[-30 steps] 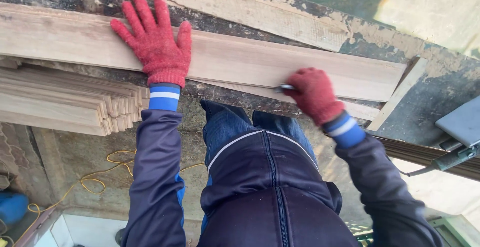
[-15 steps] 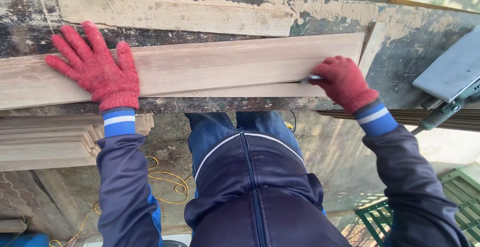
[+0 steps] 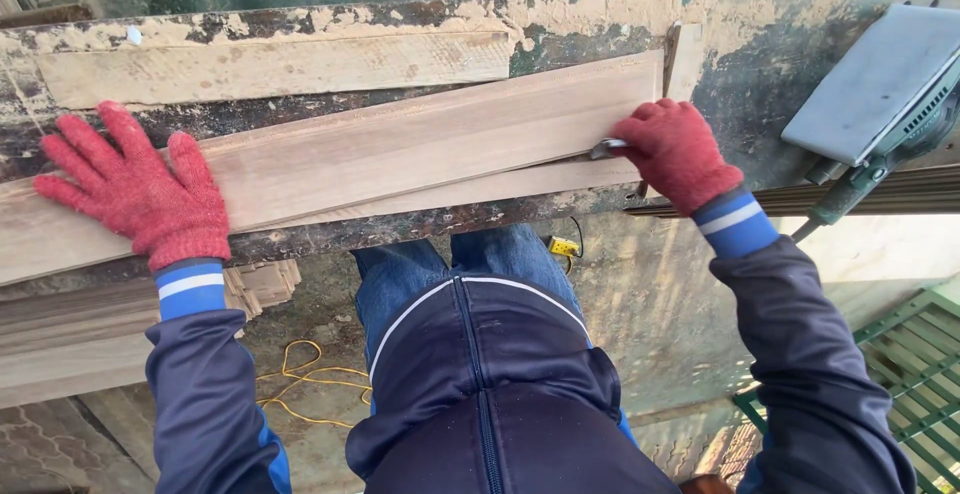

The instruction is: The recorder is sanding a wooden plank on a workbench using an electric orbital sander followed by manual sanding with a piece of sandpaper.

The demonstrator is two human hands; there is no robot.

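Clenching a mostly hidden metal tool (image 3: 606, 147), right hand (image 3: 675, 152); left hand (image 3: 135, 189) flat, fingers spread, on board (image 3: 400, 149)

Two gloved hands (image 3: 135, 189) (image 3: 675, 149); three boards (image 3: 400, 144) (bench-top); one sander (image 3: 880, 84).

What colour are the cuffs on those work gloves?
Blue with a white stripe, below red knit gloves; the head view shows it on the left hand and right hand.
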